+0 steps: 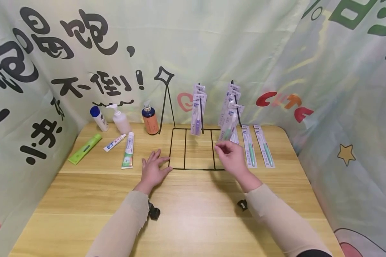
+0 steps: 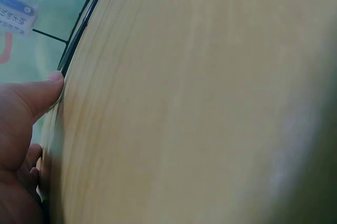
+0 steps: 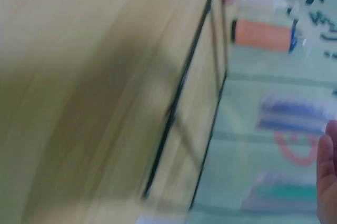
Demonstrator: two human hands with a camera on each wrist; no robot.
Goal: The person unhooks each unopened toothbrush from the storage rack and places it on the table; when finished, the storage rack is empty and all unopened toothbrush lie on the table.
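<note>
A black wire display rack (image 1: 199, 169) stands on the table. My left hand (image 1: 153, 169) rests at its front left corner, fingers spread, the thumb (image 2: 52, 83) on the wire. Purple packaged toothbrushes (image 1: 197, 116) hang from one hook, and green packaged toothbrushes (image 1: 228, 123) from the hook to its right. My right hand (image 1: 233, 157) is just below the front green package, fingers loosely bent, with nothing showing between them. In the right wrist view a few fingers (image 3: 327, 166) show at the right edge, beside the blurred green package (image 3: 284, 191).
Two packaged green toothbrushes (image 1: 250, 150) lie right of the rack. To the left are an orange-labelled bottle (image 1: 152, 123), a pump bottle (image 1: 121, 121), a blue-capped bottle (image 1: 99, 119), a green tube (image 1: 85, 149) and two toothpaste tubes (image 1: 128, 151). Printed cloth (image 1: 212, 46) walls the table in.
</note>
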